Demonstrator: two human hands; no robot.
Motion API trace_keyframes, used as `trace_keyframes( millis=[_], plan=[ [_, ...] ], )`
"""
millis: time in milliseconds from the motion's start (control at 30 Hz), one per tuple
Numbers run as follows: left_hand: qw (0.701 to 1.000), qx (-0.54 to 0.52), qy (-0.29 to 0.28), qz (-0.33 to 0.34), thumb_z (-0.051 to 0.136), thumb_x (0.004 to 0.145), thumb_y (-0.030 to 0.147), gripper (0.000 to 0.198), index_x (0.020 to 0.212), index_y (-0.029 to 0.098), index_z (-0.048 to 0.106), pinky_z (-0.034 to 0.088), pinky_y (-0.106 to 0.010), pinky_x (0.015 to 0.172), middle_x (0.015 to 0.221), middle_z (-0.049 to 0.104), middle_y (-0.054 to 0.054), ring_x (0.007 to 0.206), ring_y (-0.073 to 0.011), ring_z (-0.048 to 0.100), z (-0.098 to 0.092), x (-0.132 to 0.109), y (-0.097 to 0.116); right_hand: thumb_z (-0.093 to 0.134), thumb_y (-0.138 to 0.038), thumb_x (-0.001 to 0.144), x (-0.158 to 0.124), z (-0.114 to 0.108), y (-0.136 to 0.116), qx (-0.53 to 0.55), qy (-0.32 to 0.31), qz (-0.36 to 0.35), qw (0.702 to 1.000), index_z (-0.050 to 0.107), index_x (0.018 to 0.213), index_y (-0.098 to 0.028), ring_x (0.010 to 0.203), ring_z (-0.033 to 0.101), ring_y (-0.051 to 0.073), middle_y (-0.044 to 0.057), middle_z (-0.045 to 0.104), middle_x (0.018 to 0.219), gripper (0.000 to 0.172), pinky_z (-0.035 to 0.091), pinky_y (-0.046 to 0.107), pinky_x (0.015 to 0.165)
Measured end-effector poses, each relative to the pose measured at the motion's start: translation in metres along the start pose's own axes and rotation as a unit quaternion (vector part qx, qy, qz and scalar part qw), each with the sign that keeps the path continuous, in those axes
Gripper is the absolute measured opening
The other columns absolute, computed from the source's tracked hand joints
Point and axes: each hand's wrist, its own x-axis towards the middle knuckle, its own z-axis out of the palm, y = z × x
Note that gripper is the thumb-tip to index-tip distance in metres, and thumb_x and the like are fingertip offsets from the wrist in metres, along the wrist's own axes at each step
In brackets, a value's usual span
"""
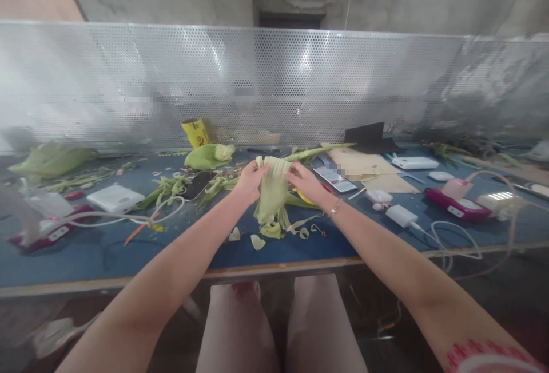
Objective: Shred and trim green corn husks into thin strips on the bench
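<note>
Both my hands hold a bundle of pale green corn husk strips (271, 195) upright over the blue table (86, 253). My left hand (249, 181) is closed on the bundle's left top edge. On the right side my right hand (305, 183) pinches the husk; a thin bracelet sits on its wrist. The husk's lower ends curl down onto the table. Small cut husk scraps (257, 240) lie just in front of the bundle.
An unhusked corn ear (208, 155) and loose husk strips (167, 189) lie at the back left, another leaf pile (49, 160) far left. Phones, white power banks (115, 197), chargers and cables (454, 235) are spread around. A perforated metal screen (274, 81) backs the table.
</note>
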Motion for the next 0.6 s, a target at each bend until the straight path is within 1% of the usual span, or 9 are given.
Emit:
trace_keyframes(
  millis=[67, 167, 267, 333, 467, 600],
  plan=[
    [1.0, 0.004, -0.012, -0.005, 0.074, 0.059, 0.03, 0.032, 0.08, 0.017, 0.053, 0.052, -0.033, 0.069, 0.068, 0.063, 0.0, 0.068, -0.0165, 0.064, 0.003, -0.002, -0.004, 0.048, -0.04, 0.082, 0.0, 0.008, -0.003, -0.004, 0.03, 0.001, 1.0, 0.056, 0.098, -0.015, 0.082, 0.06, 0.016, 0.006, 0.065, 0.094, 0.031, 0.048, 0.028, 0.076],
    [0.998, 0.048, -0.027, -0.019, 0.077, 0.056, 0.032, 0.036, 0.08, 0.016, 0.055, 0.051, -0.03, 0.064, 0.072, 0.065, -0.002, 0.068, -0.0162, 0.063, 0.0, -0.001, -0.005, 0.049, -0.038, 0.081, 0.002, 0.01, 0.004, 0.008, 0.045, 0.021, 0.999, 0.058, 0.098, -0.016, 0.085, 0.061, 0.018, 0.005, 0.067, 0.094, 0.029, 0.049, 0.031, 0.077],
    [0.991, 0.126, -0.027, -0.026, 0.078, 0.053, 0.034, 0.038, 0.081, 0.016, 0.06, 0.048, -0.027, 0.057, 0.075, 0.066, -0.002, 0.064, -0.0147, 0.061, -0.009, 0.004, -0.003, 0.05, -0.04, 0.08, 0.005, 0.004, 0.014, 0.059, 0.05, 0.051, 0.996, 0.059, 0.099, -0.017, 0.088, 0.062, 0.019, 0.005, 0.068, 0.097, 0.031, 0.052, 0.032, 0.075],
    [0.987, 0.157, -0.021, -0.01, 0.078, 0.053, 0.035, 0.037, 0.08, 0.016, 0.062, 0.049, -0.028, 0.057, 0.077, 0.067, -0.003, 0.065, -0.015, 0.061, -0.014, 0.008, -0.003, 0.054, -0.04, 0.077, 0.005, 0.001, 0.017, 0.119, 0.051, 0.073, 0.989, 0.059, 0.099, -0.017, 0.087, 0.064, 0.02, 0.005, 0.068, 0.097, 0.032, 0.054, 0.033, 0.073],
    [0.988, 0.152, -0.007, 0.011, 0.078, 0.052, 0.034, 0.035, 0.077, 0.015, 0.063, 0.05, -0.03, 0.06, 0.078, 0.068, -0.004, 0.067, -0.0159, 0.062, -0.017, 0.013, -0.006, 0.064, -0.038, 0.068, 0.006, -0.001, 0.018, 0.228, 0.064, 0.109, 0.965, 0.062, 0.093, -0.017, 0.079, 0.066, 0.022, 0.005, 0.069, 0.09, 0.033, 0.056, 0.034, 0.064],
    [0.991, 0.137, -0.011, 0.007, 0.081, 0.048, 0.032, 0.04, 0.078, 0.013, 0.065, 0.051, -0.031, 0.065, 0.078, 0.069, -0.006, 0.067, -0.0165, 0.063, -0.014, 0.013, -0.007, 0.07, -0.037, 0.06, 0.007, -0.001, 0.019, 0.267, 0.093, 0.12, 0.952, 0.064, 0.085, -0.015, 0.074, 0.066, 0.023, 0.006, 0.069, 0.084, 0.033, 0.055, 0.035, 0.062]
  ],
)
